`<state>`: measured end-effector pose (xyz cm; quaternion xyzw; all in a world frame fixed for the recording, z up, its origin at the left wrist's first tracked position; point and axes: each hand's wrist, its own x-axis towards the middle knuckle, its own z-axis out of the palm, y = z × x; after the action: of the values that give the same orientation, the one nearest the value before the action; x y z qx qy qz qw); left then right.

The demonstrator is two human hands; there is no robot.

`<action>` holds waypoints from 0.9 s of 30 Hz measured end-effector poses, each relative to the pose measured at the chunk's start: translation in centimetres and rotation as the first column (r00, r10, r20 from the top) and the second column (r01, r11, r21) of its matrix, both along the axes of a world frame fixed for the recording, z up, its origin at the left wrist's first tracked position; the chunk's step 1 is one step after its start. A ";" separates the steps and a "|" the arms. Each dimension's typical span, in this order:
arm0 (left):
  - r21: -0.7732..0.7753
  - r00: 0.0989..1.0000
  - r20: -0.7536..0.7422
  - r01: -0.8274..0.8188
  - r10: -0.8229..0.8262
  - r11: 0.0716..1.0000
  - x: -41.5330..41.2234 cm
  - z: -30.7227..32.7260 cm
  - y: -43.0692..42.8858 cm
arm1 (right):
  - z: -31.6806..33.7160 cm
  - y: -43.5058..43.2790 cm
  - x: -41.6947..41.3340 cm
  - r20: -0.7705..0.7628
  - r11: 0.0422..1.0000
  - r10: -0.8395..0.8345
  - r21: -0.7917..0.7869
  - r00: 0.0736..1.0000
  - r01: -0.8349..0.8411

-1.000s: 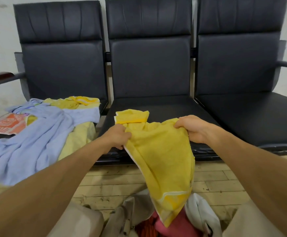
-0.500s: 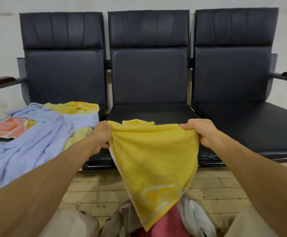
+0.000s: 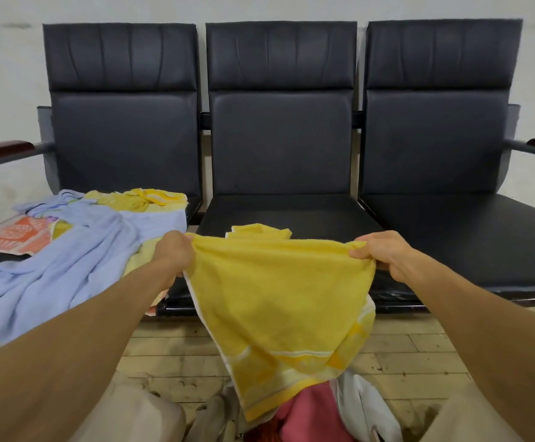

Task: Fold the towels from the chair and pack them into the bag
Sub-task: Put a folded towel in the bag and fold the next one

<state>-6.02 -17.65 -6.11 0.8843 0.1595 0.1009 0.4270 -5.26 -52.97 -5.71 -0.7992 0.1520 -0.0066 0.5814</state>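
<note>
A yellow towel [image 3: 279,298] hangs stretched between my hands in front of the middle seat. My left hand [image 3: 173,252] grips its upper left corner and my right hand [image 3: 384,255] pinches its upper right corner. Its lower end, with a white and orange border, droops over the open white bag [image 3: 365,406] on the floor, where a pink towel [image 3: 311,416] lies inside. On the left seat a pile holds a light blue towel [image 3: 68,260], another yellow towel [image 3: 142,199] and an orange-and-white printed towel [image 3: 14,234].
A row of three black padded chairs [image 3: 280,148] stands against a white wall, with wooden armrests at both ends. The right seat [image 3: 470,237] is bare. Worn wooden floorboards [image 3: 177,352] run under the chairs. My knees show at the bottom edge.
My hands have drawn apart and risen slightly, pulling the yellow towel's top edge taut and wider. The towel now hangs flatter over the bag.
</note>
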 end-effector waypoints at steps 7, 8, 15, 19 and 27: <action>-0.086 0.999 -0.045 0.005 -0.009 0.996 0.0 -0.4 0.1 | -0.1 -0.5 -0.9 -0.302 0.879 0.089 -0.425 0.949 -0.217; -0.102 0.999 -0.050 0.000 -0.005 0.995 0.0 -0.5 0.0 | 0.0 -0.4 -1.0 -0.311 0.877 0.089 -0.426 0.946 -0.222; -0.322 0.997 -0.051 -0.071 0.058 0.944 0.2 0.1 -1.3 | 0.5 -0.3 -0.2 -0.070 0.984 0.022 0.178 0.997 -0.009; -0.591 0.994 -0.029 -0.098 0.101 0.801 0.1 1.3 -1.5 | 1.4 -0.1 0.0 0.023 0.875 -0.062 0.481 0.998 0.043; -0.846 0.980 0.130 0.190 -0.154 0.498 -0.7 2.8 -1.0 | 1.2 -0.3 0.1 0.095 0.889 -0.304 0.388 0.948 0.246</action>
<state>-6.70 -18.61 -3.33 0.5695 0.0919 -0.0171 0.8167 -5.13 -53.27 -4.50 -0.6424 0.2170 -0.1216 0.7249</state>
